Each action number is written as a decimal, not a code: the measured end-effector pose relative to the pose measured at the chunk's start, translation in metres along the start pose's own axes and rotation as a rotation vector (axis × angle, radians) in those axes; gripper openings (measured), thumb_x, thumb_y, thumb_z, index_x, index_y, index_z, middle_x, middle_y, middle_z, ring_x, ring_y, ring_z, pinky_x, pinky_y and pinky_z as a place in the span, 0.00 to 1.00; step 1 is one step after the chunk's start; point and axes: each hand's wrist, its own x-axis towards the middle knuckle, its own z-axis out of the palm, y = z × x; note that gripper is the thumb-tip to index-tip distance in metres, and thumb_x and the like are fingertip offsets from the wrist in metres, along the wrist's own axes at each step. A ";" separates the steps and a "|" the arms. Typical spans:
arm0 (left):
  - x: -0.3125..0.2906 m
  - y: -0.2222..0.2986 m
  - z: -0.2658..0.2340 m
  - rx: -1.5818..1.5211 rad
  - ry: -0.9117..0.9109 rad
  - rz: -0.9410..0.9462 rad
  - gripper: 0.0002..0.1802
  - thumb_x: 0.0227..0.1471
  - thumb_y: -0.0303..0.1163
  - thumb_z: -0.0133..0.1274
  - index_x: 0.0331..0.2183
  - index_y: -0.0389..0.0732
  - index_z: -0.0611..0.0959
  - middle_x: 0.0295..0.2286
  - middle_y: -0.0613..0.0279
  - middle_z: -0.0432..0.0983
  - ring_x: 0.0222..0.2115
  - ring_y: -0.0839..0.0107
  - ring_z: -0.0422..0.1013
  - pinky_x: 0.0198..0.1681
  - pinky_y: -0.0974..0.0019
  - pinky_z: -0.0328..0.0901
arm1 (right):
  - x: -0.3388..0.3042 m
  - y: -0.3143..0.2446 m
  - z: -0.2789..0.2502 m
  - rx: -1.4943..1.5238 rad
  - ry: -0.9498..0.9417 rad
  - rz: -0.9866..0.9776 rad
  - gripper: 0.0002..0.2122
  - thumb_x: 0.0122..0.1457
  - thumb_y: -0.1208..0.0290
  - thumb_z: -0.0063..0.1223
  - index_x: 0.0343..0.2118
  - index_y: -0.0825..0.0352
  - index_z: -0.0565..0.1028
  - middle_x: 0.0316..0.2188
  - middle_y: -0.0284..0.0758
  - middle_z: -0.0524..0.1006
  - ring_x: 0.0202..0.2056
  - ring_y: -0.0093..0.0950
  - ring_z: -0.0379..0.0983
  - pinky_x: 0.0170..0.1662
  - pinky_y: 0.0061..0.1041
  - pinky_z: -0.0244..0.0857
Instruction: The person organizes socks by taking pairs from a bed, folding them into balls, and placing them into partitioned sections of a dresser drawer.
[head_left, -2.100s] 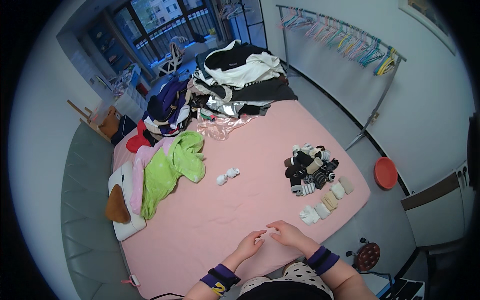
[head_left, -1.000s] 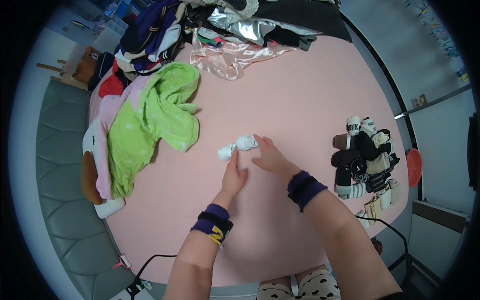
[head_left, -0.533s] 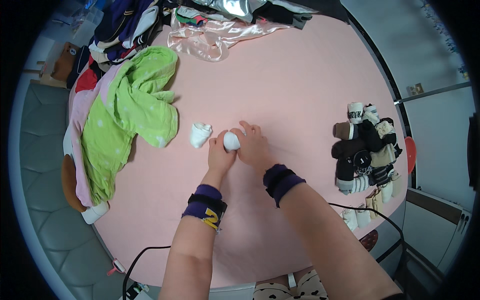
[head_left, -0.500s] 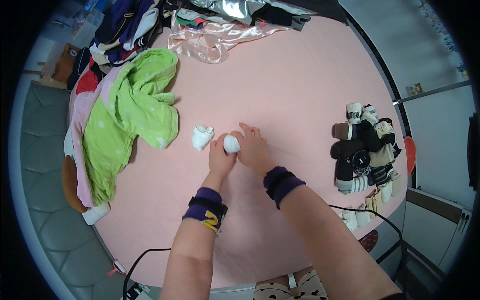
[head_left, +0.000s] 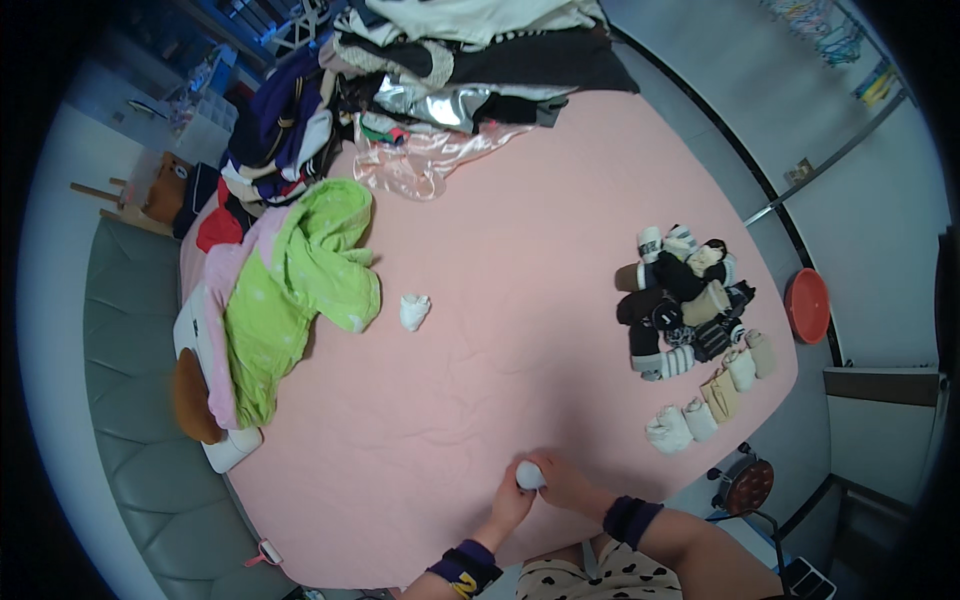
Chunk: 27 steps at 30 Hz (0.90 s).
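A small rolled white sock (head_left: 530, 476) is held between my two hands, close to the bed's near edge. My left hand (head_left: 510, 503) wraps its left side with the fingers curled. On the other side my right hand (head_left: 563, 482) grips it, fingers bent round the top. Another crumpled white sock (head_left: 415, 312) lies by itself on the pink sheet (head_left: 520, 250), left of centre. To the right sits a heap of rolled socks (head_left: 685, 300) in black, grey, brown and white. Several pale rolled socks (head_left: 719, 394) form a row below that heap.
A green and pink garment (head_left: 320, 270) lies along the left side. Piled clothes (head_left: 450, 60) and a shiny pink cloth (head_left: 430, 160) fill the far end. Beyond the right edge are a red basin (head_left: 808, 306) and a round stool (head_left: 747, 486). A grey padded headboard (head_left: 140, 400) borders the left.
Both hands have moved toward me and to the right with the rolled white sock, away from the other white sock. The head view has shifted too, showing more of the far end.
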 end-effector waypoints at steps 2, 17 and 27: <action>-0.032 0.036 0.003 0.046 -0.053 -0.024 0.31 0.41 0.23 0.52 0.48 0.42 0.60 0.36 0.49 0.70 0.36 0.60 0.70 0.36 0.62 0.65 | -0.038 -0.012 -0.016 0.060 -0.067 0.043 0.21 0.40 0.79 0.51 0.42 0.64 0.65 0.35 0.43 0.70 0.38 0.44 0.66 0.40 0.36 0.62; -0.138 0.174 0.029 0.037 -0.313 0.161 0.31 0.40 0.24 0.51 0.49 0.42 0.61 0.37 0.54 0.68 0.35 0.66 0.68 0.36 0.68 0.64 | -0.207 -0.102 -0.099 0.151 0.043 0.108 0.24 0.43 0.75 0.50 0.47 0.64 0.62 0.41 0.44 0.67 0.42 0.41 0.65 0.44 0.32 0.60; -0.205 0.213 0.026 0.071 -0.605 0.412 0.32 0.41 0.25 0.52 0.50 0.42 0.60 0.39 0.57 0.66 0.37 0.70 0.66 0.37 0.69 0.64 | -0.304 -0.185 -0.086 0.100 0.463 0.227 0.26 0.42 0.75 0.50 0.48 0.62 0.60 0.40 0.45 0.67 0.43 0.42 0.64 0.45 0.34 0.60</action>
